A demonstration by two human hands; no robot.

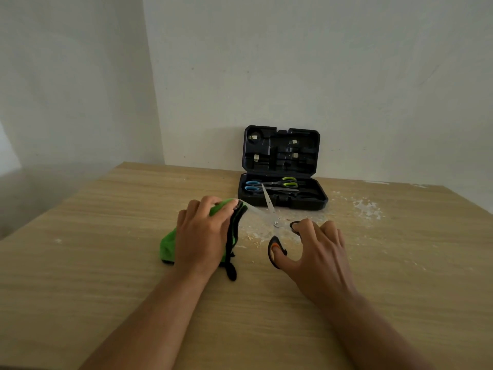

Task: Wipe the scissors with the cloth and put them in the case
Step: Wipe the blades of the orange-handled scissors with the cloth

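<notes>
My right hand point(317, 252) holds a pair of black-and-orange scissors point(276, 222) by the handles, thumb through the near loop and fingers in the far one. The blades are spread wide. My left hand point(202, 233) grips a green cloth with black trim point(168, 245) and pinches it round the left blade near its tip. The other blade points toward the open dark case point(282, 201) at the back of the wooden table point(106, 276). Two more pairs lie in the case: blue-handled scissors point(252, 186) and green-handled scissors point(289, 182).
The case lid point(280, 149) stands upright against the white wall. White crumbs and dust point(365, 209) are scattered over the table to the right of the case and under the scissors. The table's left edge runs diagonally at the left.
</notes>
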